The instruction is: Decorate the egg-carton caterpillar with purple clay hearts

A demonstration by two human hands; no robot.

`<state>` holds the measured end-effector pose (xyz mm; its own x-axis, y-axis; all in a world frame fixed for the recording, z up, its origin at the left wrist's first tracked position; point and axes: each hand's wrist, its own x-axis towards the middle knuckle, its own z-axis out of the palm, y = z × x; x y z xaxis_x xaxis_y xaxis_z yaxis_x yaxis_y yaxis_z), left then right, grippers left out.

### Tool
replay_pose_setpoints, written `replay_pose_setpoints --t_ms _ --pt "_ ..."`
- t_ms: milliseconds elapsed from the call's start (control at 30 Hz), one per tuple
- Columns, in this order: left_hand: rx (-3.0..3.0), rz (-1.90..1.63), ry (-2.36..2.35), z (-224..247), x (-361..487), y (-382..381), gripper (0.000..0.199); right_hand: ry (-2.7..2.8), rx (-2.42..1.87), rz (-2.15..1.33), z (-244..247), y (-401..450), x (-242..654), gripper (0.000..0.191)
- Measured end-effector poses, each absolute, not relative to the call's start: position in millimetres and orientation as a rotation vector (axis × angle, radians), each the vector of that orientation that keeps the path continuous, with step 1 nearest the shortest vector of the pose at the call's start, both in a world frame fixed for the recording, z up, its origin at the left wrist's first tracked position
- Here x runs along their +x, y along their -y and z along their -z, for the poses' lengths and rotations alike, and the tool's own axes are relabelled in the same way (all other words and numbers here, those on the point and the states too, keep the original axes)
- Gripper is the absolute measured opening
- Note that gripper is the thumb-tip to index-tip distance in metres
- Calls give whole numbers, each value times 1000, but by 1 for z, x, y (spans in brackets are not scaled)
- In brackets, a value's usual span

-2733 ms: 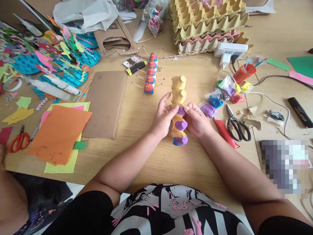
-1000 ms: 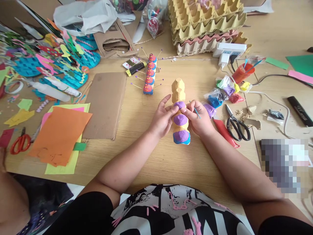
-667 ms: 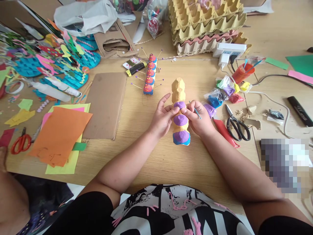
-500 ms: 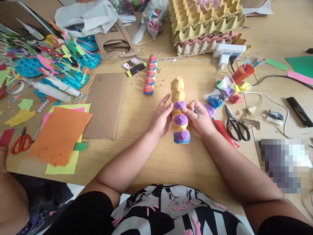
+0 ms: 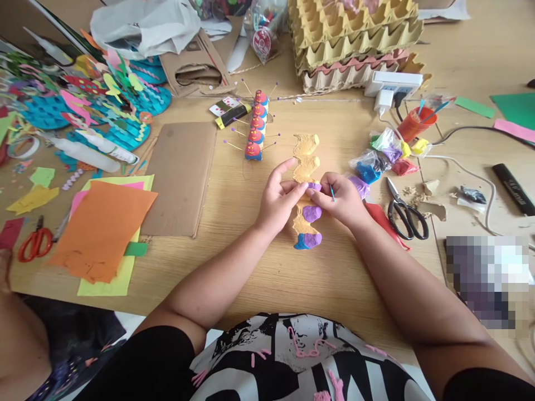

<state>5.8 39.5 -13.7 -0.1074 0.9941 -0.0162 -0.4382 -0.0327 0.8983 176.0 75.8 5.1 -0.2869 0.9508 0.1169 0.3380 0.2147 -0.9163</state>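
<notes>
A yellow egg-carton strip [image 5: 306, 146] is turned on its side above the table. Purple clay [image 5: 311, 214] caps its three nearest bumps, and blue clay [image 5: 300, 241] covers part of the near end. My left hand [image 5: 279, 197] grips the strip from the left, thumb on the middle purple-topped section. From the right, the thumb and fingers of my right hand [image 5: 343, 201] press that same section. A thin blue stick [image 5: 332, 192] is tucked in my right hand. Farther left stands a decorated egg-carton caterpillar [image 5: 258, 123] with red faces and purple-tipped sticks.
Black-handled scissors [image 5: 407, 214], a red strip-like object [image 5: 385, 225] and bagged clay [image 5: 368, 167] lie to the right. Stacked egg trays [image 5: 355, 50] and a power strip [image 5: 395, 83] stand behind. Cardboard [image 5: 179, 178] and orange paper [image 5: 104, 228] lie left. Another person's arm shows at far left.
The strip has rolled from its bumps facing up onto its side, bumps to the right. My left thumb has come across toward my right thumb.
</notes>
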Motion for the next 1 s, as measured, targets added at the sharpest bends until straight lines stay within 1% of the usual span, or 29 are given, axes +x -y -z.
replay_pose_setpoints --t_ms 167,233,367,467,600,800,1000 --pt "798 -1471 -947 10 7 -34 67 1759 -1141 -1078 -2 -78 177 65" --pt "737 -1465 -947 9 7 -34 71 1755 -1113 -1099 -1 -79 177 64" --pt "624 -1443 -921 10 6 -35 86 1752 -1076 -1159 -2 -80 178 62" --pt "613 -1439 -903 10 6 -36 91 1737 -1064 -1201 -3 -80 178 64" --pt "601 -1444 -893 10 6 -37 92 1711 -1045 -1256 -3 -80 179 65" --pt "648 -1454 -907 11 5 -38 87 1665 -994 -1319 -3 -81 179 69" --pt "576 -1411 -872 9 3 -40 91 1623 -961 -1341 -4 -80 178 74"
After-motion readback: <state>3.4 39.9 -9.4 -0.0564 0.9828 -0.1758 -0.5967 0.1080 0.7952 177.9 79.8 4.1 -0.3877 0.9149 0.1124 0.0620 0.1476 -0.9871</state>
